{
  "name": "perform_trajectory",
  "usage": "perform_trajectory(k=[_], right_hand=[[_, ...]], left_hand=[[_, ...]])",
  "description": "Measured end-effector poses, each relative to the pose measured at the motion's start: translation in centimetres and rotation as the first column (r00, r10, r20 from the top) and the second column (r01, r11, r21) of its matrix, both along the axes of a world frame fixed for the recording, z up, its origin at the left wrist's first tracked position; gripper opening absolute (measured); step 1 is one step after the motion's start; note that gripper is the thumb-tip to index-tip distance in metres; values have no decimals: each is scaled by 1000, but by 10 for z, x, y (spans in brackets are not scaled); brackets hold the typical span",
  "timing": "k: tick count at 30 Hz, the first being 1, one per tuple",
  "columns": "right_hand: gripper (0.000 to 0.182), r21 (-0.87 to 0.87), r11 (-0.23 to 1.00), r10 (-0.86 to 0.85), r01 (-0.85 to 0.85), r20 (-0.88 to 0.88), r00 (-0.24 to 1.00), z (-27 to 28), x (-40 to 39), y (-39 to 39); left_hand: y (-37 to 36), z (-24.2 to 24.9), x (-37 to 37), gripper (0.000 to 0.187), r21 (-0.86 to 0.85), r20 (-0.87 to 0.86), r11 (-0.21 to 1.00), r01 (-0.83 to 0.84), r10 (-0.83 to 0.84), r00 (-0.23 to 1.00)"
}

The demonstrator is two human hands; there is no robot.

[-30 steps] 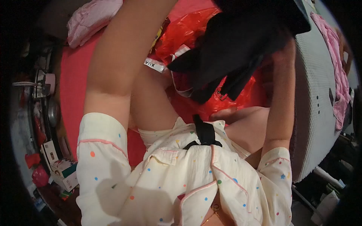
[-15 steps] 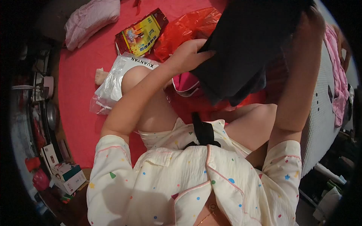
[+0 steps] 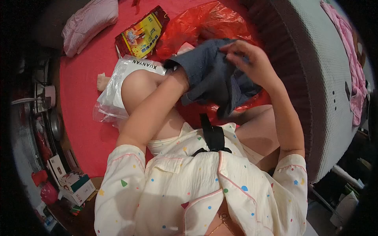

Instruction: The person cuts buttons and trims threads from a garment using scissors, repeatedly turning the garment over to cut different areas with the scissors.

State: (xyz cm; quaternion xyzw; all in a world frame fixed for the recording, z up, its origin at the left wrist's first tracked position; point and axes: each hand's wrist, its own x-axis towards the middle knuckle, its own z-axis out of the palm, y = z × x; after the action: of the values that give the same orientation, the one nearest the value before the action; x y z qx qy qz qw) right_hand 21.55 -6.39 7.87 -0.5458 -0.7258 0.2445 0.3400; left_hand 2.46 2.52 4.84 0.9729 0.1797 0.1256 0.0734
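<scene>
The dark blue garment sits bunched above the person's lap, over a red plastic bag on the red bed sheet. The left hand is pushed up inside the cloth, so whether its grip is apart or together I cannot tell. The right hand lies on top with its fingers closed on a fold of the cloth. It looks soft, light and floppy, not slippery or fragile; I'd judge it best taken by a hem or seam, since a loose fold would just slide and sag. Counting what lies around: one dark garment, one red bag, one yellow and red snack packet, one clear plastic package marked XUANYAN beside the knee, one pink cushion at the far corner, and one pink cloth on the grey mattress
</scene>
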Motion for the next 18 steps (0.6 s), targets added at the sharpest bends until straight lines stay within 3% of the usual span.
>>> perform_trajectory(k=[1,3,4,6,7,9,10,12,15,18], right_hand=[[21,-163,985,-94,57,-231,968,-4,2,3],[15,-129,982,-169,138,-276,946,-3,7,0],[16,-147,966,-254,215,-352,901,-5,11,-1],[19,-212,935,-351,285,-439,827,-16,19,-6],[19,-214,935,-351,282,-441,826,-21,18,-8],[30,-176,948,-314,264,-399,861,-31,14,-19],[41,-165,948,-316,273,-361,878,-34,8,-22],[41,-170,938,-337,301,-258,905,-33,-6,-33],[37,-202,928,-360,314,-257,897,-42,-7,-41],[34,-199,923,-378,329,-316,870,-58,-8,-50]], left_hand=[[-3,-1,0,47,-32,-9,998,60,-60,998],[-7,-6,-1,43,-99,-23,981,167,-170,985],[-7,-13,1,43,-305,142,940,151,-112,983],[-8,-24,0,44,-398,191,903,164,-93,977],[-8,-26,0,46,-552,242,811,193,-65,968],[-11,-31,-5,48,-859,332,424,287,33,943],[-14,-34,-8,50,-925,341,206,319,85,936],[-19,-40,-14,52,-932,327,-108,346,165,931],[-22,-51,-16,56,-896,307,-256,364,237,922],[-19,-58,-14,59,-900,297,-228,372,305,905]])
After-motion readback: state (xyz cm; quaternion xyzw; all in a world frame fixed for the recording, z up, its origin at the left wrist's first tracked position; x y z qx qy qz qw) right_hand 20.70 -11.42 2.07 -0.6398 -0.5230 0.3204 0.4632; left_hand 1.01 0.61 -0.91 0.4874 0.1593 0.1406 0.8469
